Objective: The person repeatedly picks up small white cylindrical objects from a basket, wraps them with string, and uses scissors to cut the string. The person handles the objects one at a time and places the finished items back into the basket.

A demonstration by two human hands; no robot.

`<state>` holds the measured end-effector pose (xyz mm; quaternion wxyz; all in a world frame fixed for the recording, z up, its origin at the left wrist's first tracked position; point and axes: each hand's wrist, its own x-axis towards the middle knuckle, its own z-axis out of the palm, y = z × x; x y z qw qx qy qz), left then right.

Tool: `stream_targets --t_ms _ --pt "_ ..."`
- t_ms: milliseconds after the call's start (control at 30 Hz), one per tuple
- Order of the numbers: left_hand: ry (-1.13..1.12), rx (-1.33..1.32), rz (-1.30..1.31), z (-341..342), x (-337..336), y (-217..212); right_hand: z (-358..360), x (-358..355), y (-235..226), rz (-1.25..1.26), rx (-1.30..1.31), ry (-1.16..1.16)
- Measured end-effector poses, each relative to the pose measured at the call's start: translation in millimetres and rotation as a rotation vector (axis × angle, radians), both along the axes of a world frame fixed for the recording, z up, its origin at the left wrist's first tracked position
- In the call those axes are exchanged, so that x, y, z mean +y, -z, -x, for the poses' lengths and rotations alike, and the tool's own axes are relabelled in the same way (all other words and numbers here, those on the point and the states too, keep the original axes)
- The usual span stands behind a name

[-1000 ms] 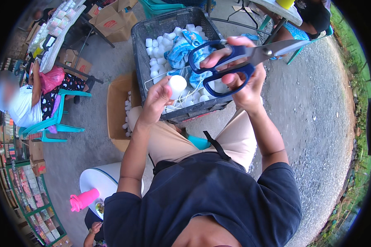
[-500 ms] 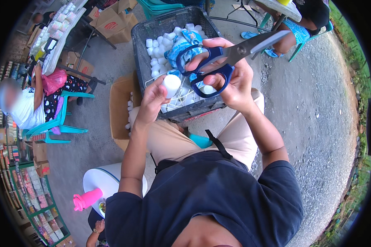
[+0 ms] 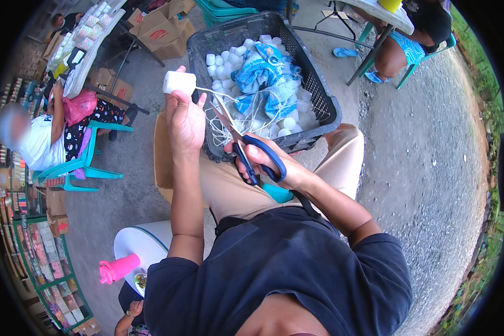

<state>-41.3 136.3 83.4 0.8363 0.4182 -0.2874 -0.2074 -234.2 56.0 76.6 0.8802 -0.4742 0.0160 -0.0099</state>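
Note:
My left hand (image 3: pixel 186 120) holds up a short white candle (image 3: pixel 179 83), a smooth cylinder lying sideways in the fingers. A thin white wick (image 3: pixel 207 90) runs out from its end toward the crate. In my right hand (image 3: pixel 266 162) are scissors with dark blue handles (image 3: pixel 275 155). Their blades (image 3: pixel 229 120) point up and left, slightly apart, with the tips close to the wick. Whether they touch it I cannot tell. Below, the black crate (image 3: pixel 326 120) holds many similar white cylinders (image 3: pixel 224 71), a blue patterned cloth (image 3: pixel 257 75) and a tangle of white strings (image 3: pixel 221 131).
A cardboard box (image 3: pixel 163 159) stands left of the crate, partly behind my left arm. A round white table (image 3: pixel 131 242) with a pink bottle (image 3: pixel 119 269) is at lower left. One person (image 3: pixel 42 148) sits at the left, another (image 3: pixel 395 53) at the upper right.
My left hand has raised the candle up and left, turning it so the wick shows. The scissors have swung from upper right to pointing up and left, lower down, beside the wick.

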Motion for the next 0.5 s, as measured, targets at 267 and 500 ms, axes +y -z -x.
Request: stream_targets --t_ms 267,500 --pt "0.036 -0.047 -0.018 10.0 12.3 11.7 -32.4 8.0 5.4 0.096 -0.007 0.176" --pt "-0.147 0.118 -0.152 -58.6 45.6 69.8 -49.8 -86.4 41.0 0.692 0.177 0.651"
